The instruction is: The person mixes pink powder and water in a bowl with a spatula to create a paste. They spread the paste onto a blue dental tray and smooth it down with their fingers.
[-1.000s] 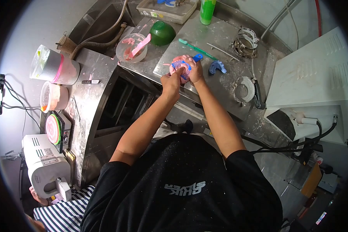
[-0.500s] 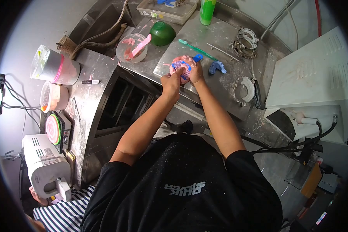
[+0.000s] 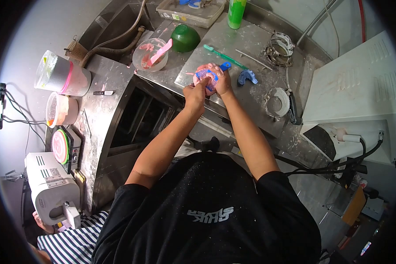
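Both my hands are closed on a blue perforated tray [image 3: 212,82] with pink material around it, held above the front edge of the metal worktop. My left hand [image 3: 194,94] presses its fingers on the tray's near left side. On the other side, my right hand [image 3: 221,80] wraps round the tray and pink material, below the blue handle [image 3: 225,66]. A green toothbrush [image 3: 224,56] and a small blue piece [image 3: 247,77] lie just beyond and to the right. At the left stands a clear bowl [image 3: 138,57] with pink residue and a pink spatula [image 3: 162,51].
A green bowl [image 3: 185,38], green bottle [image 3: 236,14] and plastic bin [image 3: 198,20] stand at the back. Metal rings [image 3: 279,49] and a white machine [image 3: 352,97] are at right. Tubs [image 3: 62,110] line the left counter; a co-worker's striped sleeve [image 3: 75,237] shows below.
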